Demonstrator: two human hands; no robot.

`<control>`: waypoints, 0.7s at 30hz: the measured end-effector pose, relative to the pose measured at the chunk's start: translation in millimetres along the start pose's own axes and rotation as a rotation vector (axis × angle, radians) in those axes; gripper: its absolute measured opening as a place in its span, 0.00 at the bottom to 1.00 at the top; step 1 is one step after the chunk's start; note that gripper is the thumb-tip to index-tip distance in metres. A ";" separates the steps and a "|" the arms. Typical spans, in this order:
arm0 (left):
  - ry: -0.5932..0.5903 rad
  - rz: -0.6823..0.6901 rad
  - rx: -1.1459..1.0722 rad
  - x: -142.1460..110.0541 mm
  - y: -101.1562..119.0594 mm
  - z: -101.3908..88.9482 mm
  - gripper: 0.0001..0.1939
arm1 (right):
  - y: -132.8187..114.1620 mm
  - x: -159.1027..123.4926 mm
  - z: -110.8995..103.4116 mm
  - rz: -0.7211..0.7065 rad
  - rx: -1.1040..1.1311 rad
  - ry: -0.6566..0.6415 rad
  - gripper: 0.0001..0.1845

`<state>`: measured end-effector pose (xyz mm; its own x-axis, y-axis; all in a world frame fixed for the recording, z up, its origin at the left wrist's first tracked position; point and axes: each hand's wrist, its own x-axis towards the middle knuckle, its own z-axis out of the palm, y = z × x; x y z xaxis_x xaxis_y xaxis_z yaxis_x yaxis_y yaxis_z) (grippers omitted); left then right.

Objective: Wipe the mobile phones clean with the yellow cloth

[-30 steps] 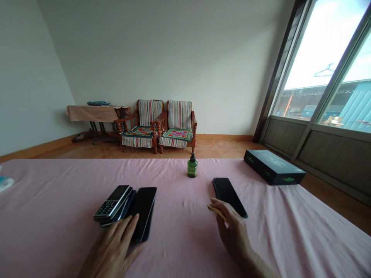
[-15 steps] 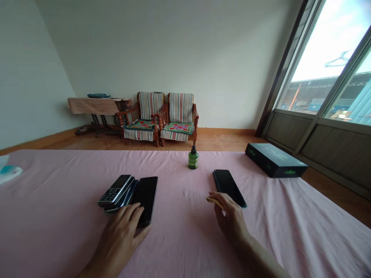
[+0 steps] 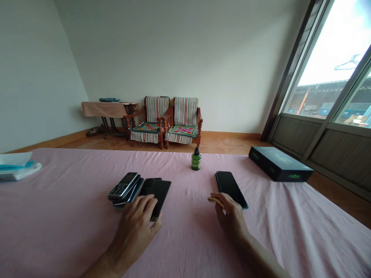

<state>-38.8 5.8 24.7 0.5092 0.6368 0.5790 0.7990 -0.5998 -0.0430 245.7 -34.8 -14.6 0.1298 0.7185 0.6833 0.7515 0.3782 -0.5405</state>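
Note:
My left hand has its thumb and fingers around the near end of a black smartphone. Beneath and left of that phone, part of a second black smartphone shows. A keypad phone lies on top of a stack of several phones just left of them. In my right hand, closed fingers pinch a small tan, folded-looking piece whose kind I cannot make out. Right beside that hand rests another black smartphone on the pink cloth, partly covered by the fingers.
A green pump bottle stands on the pink-covered surface toward the far edge. The black box lies at the far right, and a tissue pack at the far left. Two wooden chairs are against the wall.
My left hand has shifted the top smartphone to the right, uncovering part of another phone under it. My right hand has barely moved. The view has turned slightly left.

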 end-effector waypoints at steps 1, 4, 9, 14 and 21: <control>-0.007 0.025 -0.033 1.3 7.9 -4.1 0.11 | 0.4 -0.1 0.1 -0.004 -0.003 0.001 0.16; -0.115 0.075 -0.143 5.5 35.4 -9.7 0.11 | 2.4 -0.7 0.4 -0.019 -0.009 0.008 0.17; -0.270 0.083 -0.292 9.5 75.7 1.9 0.15 | 4.6 -2.3 -0.5 -0.018 -0.042 0.024 0.16; -0.391 0.112 -0.512 11.5 82.3 11.1 0.31 | 4.1 -1.7 -1.9 -0.009 -0.056 0.028 0.16; -0.384 0.119 -0.650 4.2 66.0 15.1 0.20 | -13.8 -4.2 2.0 -0.036 -0.059 -0.034 0.16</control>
<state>20.9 -23.8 12.0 0.7506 0.6023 0.2718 0.4429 -0.7638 0.4695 233.4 -41.8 -11.0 0.0803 0.7250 0.6840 0.7924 0.3698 -0.4850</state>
